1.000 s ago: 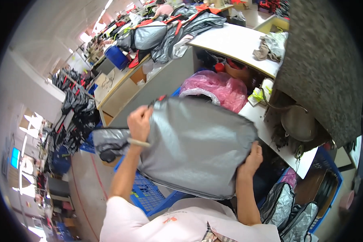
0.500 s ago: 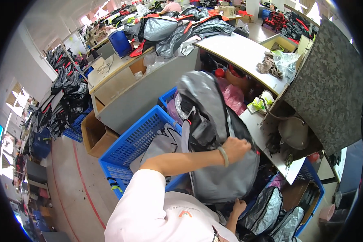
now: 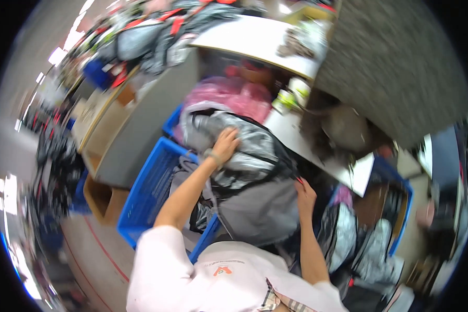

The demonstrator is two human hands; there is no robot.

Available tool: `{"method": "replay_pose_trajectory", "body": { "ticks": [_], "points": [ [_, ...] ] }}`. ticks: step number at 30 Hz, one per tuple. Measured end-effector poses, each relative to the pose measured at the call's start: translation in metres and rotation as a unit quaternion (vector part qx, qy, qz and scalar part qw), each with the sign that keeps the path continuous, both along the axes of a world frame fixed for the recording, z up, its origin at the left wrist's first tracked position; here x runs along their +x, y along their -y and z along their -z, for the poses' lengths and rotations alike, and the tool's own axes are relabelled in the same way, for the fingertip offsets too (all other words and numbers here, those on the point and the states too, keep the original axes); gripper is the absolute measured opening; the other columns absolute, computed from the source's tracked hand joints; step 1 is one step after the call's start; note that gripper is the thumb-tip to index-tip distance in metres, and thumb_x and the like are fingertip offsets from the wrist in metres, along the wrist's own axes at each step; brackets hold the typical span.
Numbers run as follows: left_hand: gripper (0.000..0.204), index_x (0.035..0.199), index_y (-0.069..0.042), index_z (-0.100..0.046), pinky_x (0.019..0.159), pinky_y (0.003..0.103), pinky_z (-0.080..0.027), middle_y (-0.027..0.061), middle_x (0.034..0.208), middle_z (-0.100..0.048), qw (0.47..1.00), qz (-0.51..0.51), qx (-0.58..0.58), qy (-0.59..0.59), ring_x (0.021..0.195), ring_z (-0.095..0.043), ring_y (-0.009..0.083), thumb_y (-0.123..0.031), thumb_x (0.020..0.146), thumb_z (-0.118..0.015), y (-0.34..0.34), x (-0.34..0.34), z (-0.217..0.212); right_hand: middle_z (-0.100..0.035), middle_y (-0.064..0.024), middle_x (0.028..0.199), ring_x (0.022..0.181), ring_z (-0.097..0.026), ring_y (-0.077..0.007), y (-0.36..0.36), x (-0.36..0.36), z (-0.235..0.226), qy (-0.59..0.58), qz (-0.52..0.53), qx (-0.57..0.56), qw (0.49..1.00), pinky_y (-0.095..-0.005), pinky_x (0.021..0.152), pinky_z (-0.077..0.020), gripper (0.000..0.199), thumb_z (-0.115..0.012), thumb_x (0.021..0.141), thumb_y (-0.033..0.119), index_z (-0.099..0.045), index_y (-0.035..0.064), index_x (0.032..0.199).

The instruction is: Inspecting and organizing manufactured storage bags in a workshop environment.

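A large grey and black bag [image 3: 260, 210] with silver lining lies across my front, over the side of a blue basket. My left hand [image 3: 226, 145] rests on the crumpled silver lining near its far left end, fingers stretched out and somewhat blurred. At the bag's right edge my right hand [image 3: 306, 192] pinches the dark border, next to a small red spot. The bag's underside is hidden. Beneath and left of it, the blue basket [image 3: 143, 190] holds more grey and black fabric pieces.
Pink plastic bags [image 3: 229, 93] lie beyond the bag, below a white tabletop [image 3: 244, 36]. To the right stand a sewing machine [image 3: 346, 127], a camouflage-like panel [image 3: 385, 67] and another blue basket [image 3: 400, 216]. Silver-lined pieces [image 3: 343, 229] lie by my right arm; a cardboard box [image 3: 106, 200] stands left.
The bag has turned and dropped lower, showing more silver lining. My left hand has moved left onto that lining. My right hand has risen to the bag's right edge. The whole view has shifted.
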State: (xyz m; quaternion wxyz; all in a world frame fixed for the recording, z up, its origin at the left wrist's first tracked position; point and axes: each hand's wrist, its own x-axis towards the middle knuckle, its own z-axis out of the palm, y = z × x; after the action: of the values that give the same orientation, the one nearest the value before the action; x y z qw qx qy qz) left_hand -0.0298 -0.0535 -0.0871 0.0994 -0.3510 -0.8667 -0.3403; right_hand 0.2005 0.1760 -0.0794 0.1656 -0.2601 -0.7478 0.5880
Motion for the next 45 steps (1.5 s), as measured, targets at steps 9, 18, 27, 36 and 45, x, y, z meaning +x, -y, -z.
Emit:
{"method": "replay_pose_trajectory", "body": {
  "ticks": [9,18,27,36,45],
  "points": [
    [0.030,0.101,-0.006,-0.058,0.069,0.044,-0.045,0.0222,0.089,-0.059,0.956,0.149,-0.183,0.173,0.088,-0.056,0.0341,-0.030,0.086,-0.048,-0.059,0.066,-0.094,-0.060,-0.0099,0.065,0.062,-0.060,-0.0259,-0.014,-0.042,0.015,-0.057,0.077,0.045,0.994,-0.0314,0.054,-0.0426,0.023,-0.059,0.079,0.032,-0.066,0.0111,0.088],
    [0.030,0.075,-0.004,-0.051,0.060,0.050,-0.042,0.0203,0.065,-0.058,0.936,0.025,-0.349,-0.045,0.066,-0.056,0.0397,-0.031,0.087,-0.046,-0.110,0.093,-0.148,-0.052,-0.0144,0.056,0.052,-0.050,-0.0294,-0.022,-0.052,-0.030,-0.020,0.066,-0.054,0.996,-0.0347,0.050,-0.0370,0.036,-0.062,0.073,0.043,-0.065,0.0070,0.073],
    [0.025,0.070,0.002,-0.054,0.057,0.045,-0.037,0.0238,0.063,-0.051,0.935,0.160,-0.317,-0.006,0.064,-0.051,0.0407,-0.020,0.083,-0.054,-0.190,0.069,-0.155,-0.044,0.0014,0.049,0.049,-0.039,-0.0056,-0.087,-0.057,0.001,-0.087,0.040,-0.287,0.953,-0.0268,0.045,-0.0335,0.040,-0.066,0.076,0.036,-0.062,-0.0023,0.065],
    [0.037,0.103,0.001,-0.054,0.068,0.044,-0.045,0.0238,0.078,-0.060,0.931,0.146,-0.317,0.104,0.079,-0.058,0.0401,-0.028,0.081,-0.056,-0.208,0.083,-0.122,-0.061,-0.0130,0.075,0.075,-0.060,-0.0281,-0.113,-0.035,0.041,0.058,0.063,-0.020,0.996,-0.0360,0.065,-0.0448,0.039,-0.052,0.081,0.048,-0.065,0.0120,0.089],
    [0.046,0.112,0.004,-0.054,0.083,0.028,-0.043,0.0093,0.101,-0.061,0.919,0.202,-0.173,0.291,0.090,-0.055,0.0146,-0.006,0.069,-0.066,-0.235,0.034,-0.078,-0.064,-0.0155,0.084,0.083,-0.061,-0.0310,-0.130,-0.077,0.054,0.127,0.097,-0.082,0.984,-0.0396,0.072,-0.0465,0.045,-0.058,0.074,0.053,-0.067,0.0109,0.088]
  ]
}}
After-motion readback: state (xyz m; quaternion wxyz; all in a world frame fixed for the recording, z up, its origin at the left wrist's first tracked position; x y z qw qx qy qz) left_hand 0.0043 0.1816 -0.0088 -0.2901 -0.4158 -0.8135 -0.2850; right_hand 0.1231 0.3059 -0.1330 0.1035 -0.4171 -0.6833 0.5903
